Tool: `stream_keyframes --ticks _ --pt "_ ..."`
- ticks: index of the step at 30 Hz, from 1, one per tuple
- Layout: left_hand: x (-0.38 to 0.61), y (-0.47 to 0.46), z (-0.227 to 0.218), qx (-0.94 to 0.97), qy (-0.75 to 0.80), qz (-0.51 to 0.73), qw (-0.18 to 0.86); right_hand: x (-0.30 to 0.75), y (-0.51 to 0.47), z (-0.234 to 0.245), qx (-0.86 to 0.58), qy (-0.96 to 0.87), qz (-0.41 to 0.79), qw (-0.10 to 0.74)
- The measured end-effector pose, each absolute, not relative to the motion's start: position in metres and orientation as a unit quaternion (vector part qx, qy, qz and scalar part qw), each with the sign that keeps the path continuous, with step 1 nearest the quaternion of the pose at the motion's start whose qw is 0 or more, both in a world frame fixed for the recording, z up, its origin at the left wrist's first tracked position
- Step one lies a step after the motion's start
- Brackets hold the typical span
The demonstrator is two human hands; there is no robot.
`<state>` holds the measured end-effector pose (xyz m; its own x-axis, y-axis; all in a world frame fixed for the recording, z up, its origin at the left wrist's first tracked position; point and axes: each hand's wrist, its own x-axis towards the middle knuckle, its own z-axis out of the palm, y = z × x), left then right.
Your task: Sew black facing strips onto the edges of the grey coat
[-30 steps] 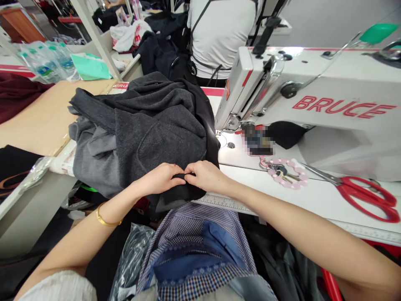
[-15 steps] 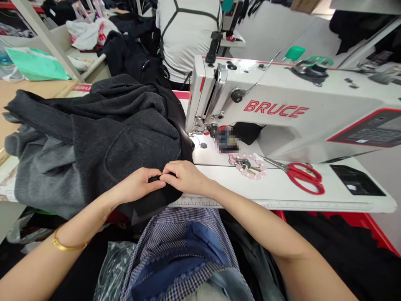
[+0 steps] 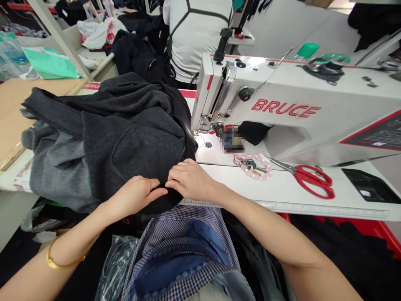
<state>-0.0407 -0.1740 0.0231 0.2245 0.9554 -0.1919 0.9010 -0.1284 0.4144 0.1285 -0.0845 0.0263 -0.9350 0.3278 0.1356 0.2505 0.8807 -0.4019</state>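
Observation:
A dark grey and black garment (image 3: 134, 142) lies bunched on the sewing table, its right edge close to the needle area of a white sewing machine (image 3: 282, 96). My left hand (image 3: 138, 194) pinches the black edge of the garment near the front of the table. Close beside it, my right hand (image 3: 191, 179) grips the same edge, fingers curled over the cloth. The two hands almost touch at the fingertips. Their grip partly hides the cloth between them.
Red-handled scissors (image 3: 313, 179) and keys on a pink beaded ring (image 3: 257, 167) lie right of my hands. A ruler strip (image 3: 313, 209) runs along the table's front edge. Checked fabric (image 3: 181, 251) covers my lap. A person in white (image 3: 197, 42) sits beyond the machine.
My view has shifted slightly left, so the machine and scissors appear farther right. Both hands keep hold of the garment edge, with the right hand's fingers now curled further over it.

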Motion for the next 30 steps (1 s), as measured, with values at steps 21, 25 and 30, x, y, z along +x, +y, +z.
stream_keyframes --ticks 21,25,30 --pt "0.076 -0.259 -0.043 0.818 0.527 0.229 0.019 0.214 -0.168 -0.036 -0.411 -0.689 0.530 0.275" --pt "0.080 -0.262 -0.066 0.742 0.566 0.278 0.227 0.199 -0.170 -0.040 -0.416 -0.644 0.587 0.261" --pt "0.051 -0.271 -0.074 0.313 0.577 0.467 0.593 0.197 -0.172 -0.041 -0.354 -0.512 0.735 0.270"
